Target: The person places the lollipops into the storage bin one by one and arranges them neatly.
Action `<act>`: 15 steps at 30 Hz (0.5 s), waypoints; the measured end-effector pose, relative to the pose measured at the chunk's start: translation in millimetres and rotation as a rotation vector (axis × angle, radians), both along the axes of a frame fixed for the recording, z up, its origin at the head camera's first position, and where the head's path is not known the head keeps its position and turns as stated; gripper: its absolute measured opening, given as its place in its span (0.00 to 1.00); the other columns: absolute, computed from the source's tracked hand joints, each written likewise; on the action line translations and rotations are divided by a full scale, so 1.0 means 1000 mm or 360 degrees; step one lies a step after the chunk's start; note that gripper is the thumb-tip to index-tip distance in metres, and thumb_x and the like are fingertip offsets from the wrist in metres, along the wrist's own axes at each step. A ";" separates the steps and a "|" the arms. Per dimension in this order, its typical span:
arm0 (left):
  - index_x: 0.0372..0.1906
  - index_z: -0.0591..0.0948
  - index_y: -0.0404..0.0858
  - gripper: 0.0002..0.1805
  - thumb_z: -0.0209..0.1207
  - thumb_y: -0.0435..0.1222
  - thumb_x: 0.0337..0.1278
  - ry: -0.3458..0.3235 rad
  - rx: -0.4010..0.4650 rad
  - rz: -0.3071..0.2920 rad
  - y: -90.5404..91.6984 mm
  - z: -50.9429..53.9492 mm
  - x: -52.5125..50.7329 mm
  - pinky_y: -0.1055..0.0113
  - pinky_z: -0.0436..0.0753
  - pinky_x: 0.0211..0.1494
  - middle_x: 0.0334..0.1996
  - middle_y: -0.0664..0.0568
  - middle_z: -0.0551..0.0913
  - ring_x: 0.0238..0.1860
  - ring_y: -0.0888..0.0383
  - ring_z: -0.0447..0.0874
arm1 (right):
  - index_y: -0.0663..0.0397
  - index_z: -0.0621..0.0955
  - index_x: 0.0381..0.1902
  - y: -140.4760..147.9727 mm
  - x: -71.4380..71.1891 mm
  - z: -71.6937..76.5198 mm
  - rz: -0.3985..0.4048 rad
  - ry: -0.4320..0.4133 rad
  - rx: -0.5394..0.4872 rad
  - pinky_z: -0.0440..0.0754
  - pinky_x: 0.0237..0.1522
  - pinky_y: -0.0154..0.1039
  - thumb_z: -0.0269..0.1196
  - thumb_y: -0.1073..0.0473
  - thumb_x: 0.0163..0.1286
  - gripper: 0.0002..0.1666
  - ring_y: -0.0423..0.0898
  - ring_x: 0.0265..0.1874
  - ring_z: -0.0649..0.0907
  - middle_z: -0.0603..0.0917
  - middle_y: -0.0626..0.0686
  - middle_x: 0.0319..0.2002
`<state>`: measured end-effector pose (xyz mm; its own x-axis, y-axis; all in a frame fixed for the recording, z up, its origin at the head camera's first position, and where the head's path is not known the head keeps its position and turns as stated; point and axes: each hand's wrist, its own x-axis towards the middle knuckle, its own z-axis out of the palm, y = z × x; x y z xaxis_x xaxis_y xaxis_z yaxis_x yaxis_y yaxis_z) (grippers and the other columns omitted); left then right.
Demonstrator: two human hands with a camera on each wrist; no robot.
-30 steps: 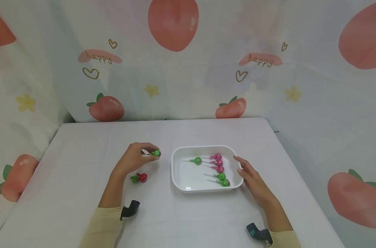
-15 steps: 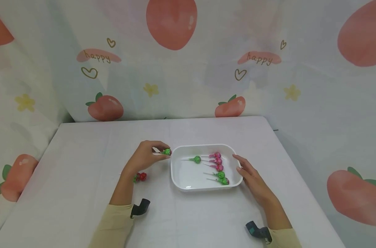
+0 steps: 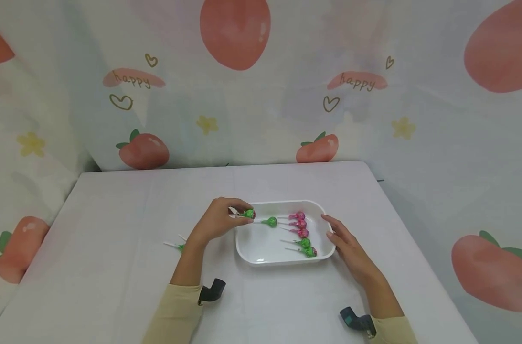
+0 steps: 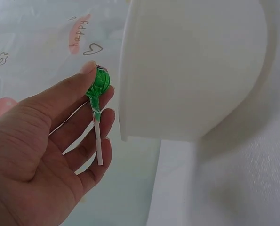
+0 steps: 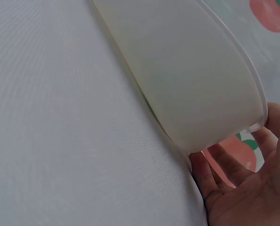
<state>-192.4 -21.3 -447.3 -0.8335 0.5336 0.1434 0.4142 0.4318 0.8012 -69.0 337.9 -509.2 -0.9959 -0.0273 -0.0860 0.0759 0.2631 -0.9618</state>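
Observation:
My left hand (image 3: 218, 220) pinches a green-wrapped lollipop (image 3: 250, 214) between thumb and fingers, over the left rim of a white tray (image 3: 254, 248). In the left wrist view, the lollipop's stick (image 4: 98, 143) points down across the fingers, beside the tray's outer wall (image 4: 191, 70). My right hand (image 3: 353, 251) holds the tray's right end; in the right wrist view its fingers (image 5: 229, 162) touch the outer wall below the rim. Inside the tray lie a single green lollipop (image 3: 270, 221), three pink lollipops (image 3: 302, 224) in a column, and two green lollipops (image 3: 309, 252) nearer the front.
Left of the tray, a green lollipop (image 3: 181, 248) lies on the white-covered table (image 3: 261, 306), partly hidden by my left forearm. A second stick shows beside it. Behind the table hangs a fruit-print cloth (image 3: 252, 119).
My left hand has carried the green lollipop rightward from the table to over the tray's left rim. The red lollipop on the table is now hidden behind my forearm. My right hand stays put.

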 end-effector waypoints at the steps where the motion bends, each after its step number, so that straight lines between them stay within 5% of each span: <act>1: 0.48 0.90 0.44 0.14 0.76 0.37 0.55 0.0005 0.0013 -0.0010 0.003 -0.001 0.000 0.59 0.82 0.50 0.41 0.61 0.88 0.45 0.60 0.83 | 0.43 0.62 0.81 0.000 0.000 0.000 0.0003 0.0001 -0.0001 0.50 0.72 0.67 0.50 0.52 0.85 0.30 0.64 0.80 0.46 0.49 0.55 0.83; 15: 0.50 0.90 0.42 0.15 0.76 0.36 0.56 -0.0074 0.0022 -0.0096 0.041 -0.012 0.007 0.62 0.82 0.56 0.43 0.59 0.89 0.46 0.62 0.85 | 0.43 0.61 0.81 -0.001 0.000 0.002 0.0003 0.0002 0.0007 0.49 0.72 0.69 0.50 0.53 0.85 0.31 0.64 0.80 0.44 0.49 0.55 0.83</act>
<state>-185.5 19.7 -459.7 -0.8057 0.5814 0.1132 0.4016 0.3956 0.8260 -68.6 336.5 -506.8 -0.9960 -0.0289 -0.0851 0.0743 0.2675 -0.9607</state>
